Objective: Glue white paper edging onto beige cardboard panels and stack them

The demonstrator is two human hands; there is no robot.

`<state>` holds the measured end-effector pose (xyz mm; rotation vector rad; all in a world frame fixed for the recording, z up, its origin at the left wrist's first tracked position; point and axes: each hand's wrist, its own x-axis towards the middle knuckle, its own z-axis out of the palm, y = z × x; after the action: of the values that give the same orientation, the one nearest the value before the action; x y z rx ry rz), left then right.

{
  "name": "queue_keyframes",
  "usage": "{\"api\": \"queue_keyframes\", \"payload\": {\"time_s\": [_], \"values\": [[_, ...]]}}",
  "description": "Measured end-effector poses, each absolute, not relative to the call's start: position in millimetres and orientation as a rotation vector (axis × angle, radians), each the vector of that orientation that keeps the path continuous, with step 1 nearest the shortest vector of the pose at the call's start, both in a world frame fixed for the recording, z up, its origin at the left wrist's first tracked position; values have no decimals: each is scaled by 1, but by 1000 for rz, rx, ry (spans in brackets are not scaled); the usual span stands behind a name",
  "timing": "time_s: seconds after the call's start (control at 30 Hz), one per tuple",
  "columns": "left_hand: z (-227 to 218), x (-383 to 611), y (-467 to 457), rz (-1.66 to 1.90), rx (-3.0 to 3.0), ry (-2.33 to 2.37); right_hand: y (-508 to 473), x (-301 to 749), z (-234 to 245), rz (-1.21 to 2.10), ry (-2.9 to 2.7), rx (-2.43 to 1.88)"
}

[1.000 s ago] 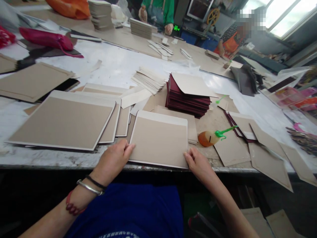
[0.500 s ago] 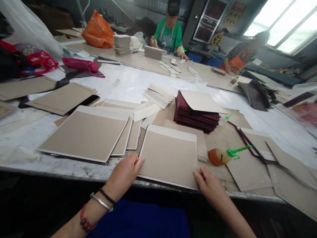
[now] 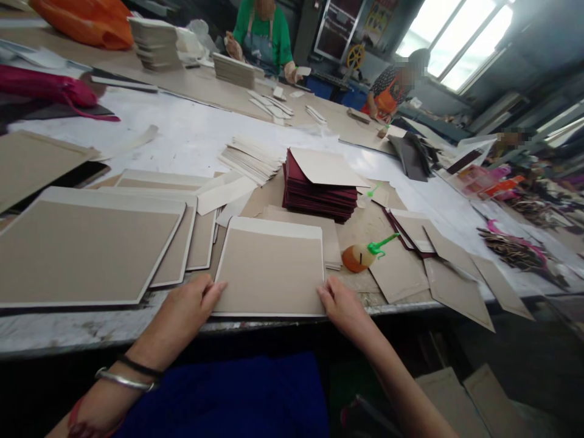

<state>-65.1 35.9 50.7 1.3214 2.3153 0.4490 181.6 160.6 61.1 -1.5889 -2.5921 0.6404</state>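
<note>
A beige cardboard panel (image 3: 271,267) with pale borders lies at the table's front edge. My left hand (image 3: 189,307) grips its left side near the lower corner, thumb on top. At the opposite side my right hand (image 3: 342,304) pinches the lower right edge; the fingers under the board are hidden. Left of it, larger bordered panels (image 3: 86,252) overlap in a pile. Behind stands a stack of maroon sheets (image 3: 319,198) with a pale board (image 3: 333,167) on top. A squeeze bottle (image 3: 358,258) of amber liquid with a green nozzle sits to the right.
Pale strips (image 3: 250,159) lie behind the panels. Loose boards (image 3: 458,292) overhang the front edge at right. Across the table (image 3: 182,131), a person in green (image 3: 278,36) holds a white piece; another in an orange apron (image 3: 385,100) stands farther right.
The view has swung to the right, so everything sits farther left in the picture. Both hands still hold the same panel. The person in green has raised a white piece off the table.
</note>
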Motion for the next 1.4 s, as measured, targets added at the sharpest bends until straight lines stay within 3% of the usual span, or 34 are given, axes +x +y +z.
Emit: {"api": "queue_keyframes", "payload": {"time_s": [1.4], "values": [[54,-61,36,411,1273,2332,164,180,54,641,-2651,-1667]]}}
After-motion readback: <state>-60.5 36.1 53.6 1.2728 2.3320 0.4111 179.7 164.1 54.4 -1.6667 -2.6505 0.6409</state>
